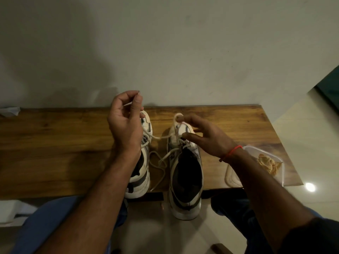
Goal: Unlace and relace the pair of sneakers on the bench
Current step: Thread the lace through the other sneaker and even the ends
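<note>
- I look down on a brown wooden bench [64, 143] pushed against a plain pale wall [183, 43]; a glossy light floor [297, 143] runs past its right end, with a bright spot of light reflected in it
- two white sneakers stand side by side on the bench, toes toward the wall; the left sneaker [144, 162] is half hidden under my left forearm, and the right sneaker [186, 176] hangs its heel over the near edge
- a white lace [161, 137] runs between the two shoes, and loose lace lies looped on the wood in the gap between them
- my left hand [125, 121] is raised over the left sneaker's toe, thumb and forefinger pinching a strand of the lace
- my right hand [203, 136] hovers over the right sneaker's toe, fingers spread and relaxed; a loop of lace sits at the fingertip, though I cannot tell if it is hooked; a red thread [232, 153] circles that wrist
- a clear plastic box [236, 178] sits near the bench's right end, partly behind my right forearm; some brownish food [267, 165] lies inside
- a scrap of white stuff [10, 110] rests at the far left edge
</note>
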A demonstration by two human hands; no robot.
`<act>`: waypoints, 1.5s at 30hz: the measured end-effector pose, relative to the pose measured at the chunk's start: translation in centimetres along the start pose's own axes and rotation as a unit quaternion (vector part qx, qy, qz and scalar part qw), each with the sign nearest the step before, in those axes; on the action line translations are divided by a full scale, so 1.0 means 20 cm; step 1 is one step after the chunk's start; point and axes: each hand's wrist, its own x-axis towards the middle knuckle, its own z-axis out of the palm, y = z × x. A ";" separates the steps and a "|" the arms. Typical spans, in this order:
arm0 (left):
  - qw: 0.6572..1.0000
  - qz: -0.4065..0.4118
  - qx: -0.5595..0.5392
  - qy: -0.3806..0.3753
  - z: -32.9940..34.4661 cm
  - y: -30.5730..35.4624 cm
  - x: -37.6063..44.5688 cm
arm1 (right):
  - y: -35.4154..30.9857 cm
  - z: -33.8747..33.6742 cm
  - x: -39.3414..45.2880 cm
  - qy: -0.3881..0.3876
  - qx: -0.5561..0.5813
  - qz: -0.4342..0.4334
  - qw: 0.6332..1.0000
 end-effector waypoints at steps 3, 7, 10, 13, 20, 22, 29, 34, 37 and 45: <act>0.998 0.042 0.049 -0.025 0.01 0.00 -0.02 | -0.01 -0.01 0.00 0.040 -0.038 0.030 0.998; 0.970 0.031 0.189 -0.147 0.04 -0.06 -0.11 | 0.00 -0.01 -0.02 -0.023 -0.108 0.182 0.977; 0.922 -0.010 0.291 -0.253 0.07 -0.14 -0.23 | -0.02 0.02 -0.03 -0.125 -0.114 0.240 0.956; 0.896 -0.032 0.333 -0.291 0.07 -0.21 -0.29 | -0.04 0.02 -0.03 -0.142 -0.115 0.248 0.951; 0.878 -0.084 0.330 -0.337 0.07 -0.20 -0.31 | -0.04 -0.01 -0.04 -0.169 -0.096 0.245 0.950; 0.872 -0.090 0.343 -0.338 0.08 -0.20 -0.31 | -0.03 -0.03 -0.04 -0.162 -0.078 0.249 0.952; 0.866 -0.083 0.371 -0.325 0.09 -0.24 -0.37 | 0.00 -0.07 -0.06 -0.126 0.043 0.307 0.942; 0.869 -0.078 0.384 -0.303 0.11 -0.25 -0.41 | 0.02 -0.09 -0.06 -0.106 0.114 0.357 0.921; 0.877 -0.086 0.373 -0.290 0.11 -0.26 -0.42 | 0.02 -0.09 -0.07 -0.097 0.137 0.365 0.916; 0.870 -0.057 0.367 -0.323 0.10 -0.27 -0.39 | 0.02 -0.09 -0.06 -0.093 0.155 0.370 0.912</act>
